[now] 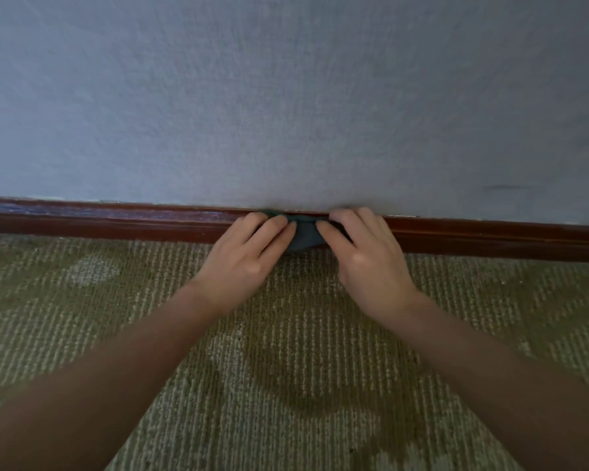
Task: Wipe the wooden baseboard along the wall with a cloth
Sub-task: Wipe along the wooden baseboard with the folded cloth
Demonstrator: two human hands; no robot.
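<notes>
Dark teal cloth sits bunched between both hands, pressed against the wooden baseboard at its middle stretch. The left hand and right hand each curl their fingers onto it, fingertips nearly meeting, probably to spread pressure over the moulding's top ledge and face at once. Above rises the pale blue wall; below lies ribbed green carpet.

both bare forearms reach forward and converge. the left hand and right hand lie palm down, side by side, nearly touching. the fingers of each curl downward, their tips pressing in toward each other.
</notes>
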